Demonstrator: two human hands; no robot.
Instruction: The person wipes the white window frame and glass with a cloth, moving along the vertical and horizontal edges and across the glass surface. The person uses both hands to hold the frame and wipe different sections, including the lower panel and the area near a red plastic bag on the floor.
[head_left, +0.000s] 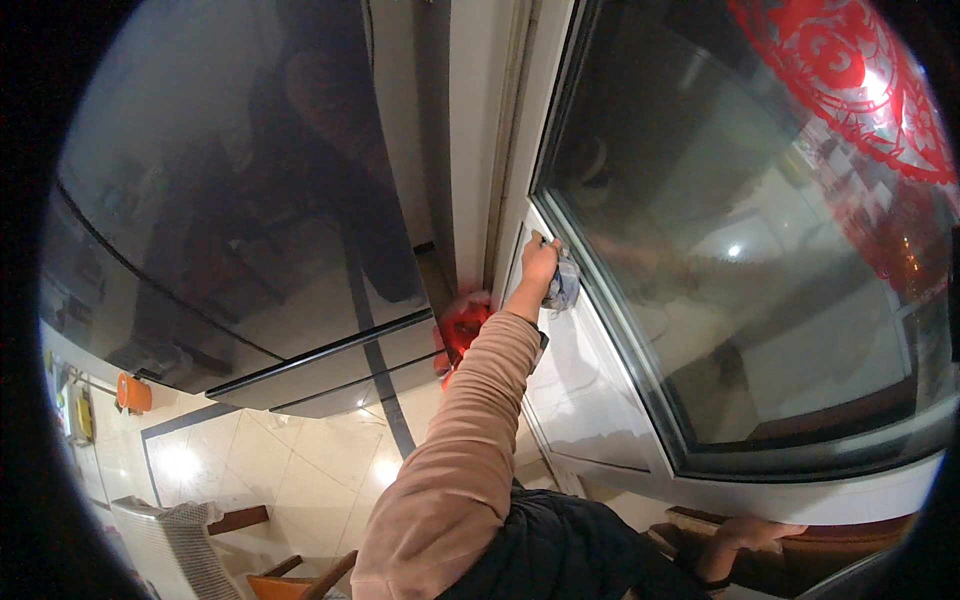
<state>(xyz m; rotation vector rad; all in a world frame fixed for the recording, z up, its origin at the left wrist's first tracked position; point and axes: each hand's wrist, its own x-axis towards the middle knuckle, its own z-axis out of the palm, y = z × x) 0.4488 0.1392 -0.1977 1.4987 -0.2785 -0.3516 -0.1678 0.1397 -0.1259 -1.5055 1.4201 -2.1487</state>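
Furthest left, an orange bucket (133,393) shows just past the dark edge of the fridge (220,200); what it rests on is hard to tell. Below them a chair (170,540), draped in a pale striped cover, perhaps to guard it, stands on the tiled floor (300,450). A glowing red object (465,325), partly behind the sleeve (455,425), is too blurred to name. The left arm reaches up and away across the middle, and the left hand (540,265) has its fingers curled closed around a bunched grey cloth (565,283). The cloth lies against the white door (590,420), beside the frame of its glass (700,250); bunching probably keeps it within one grasp. Further right and lower, the right hand (755,532) is at the door's bottom edge in view, fingers extended along it, probably to steady the door; whether they grip cannot be told. At the far right, a red cut-out (830,70) sits high on the glass, presumably as ornament.
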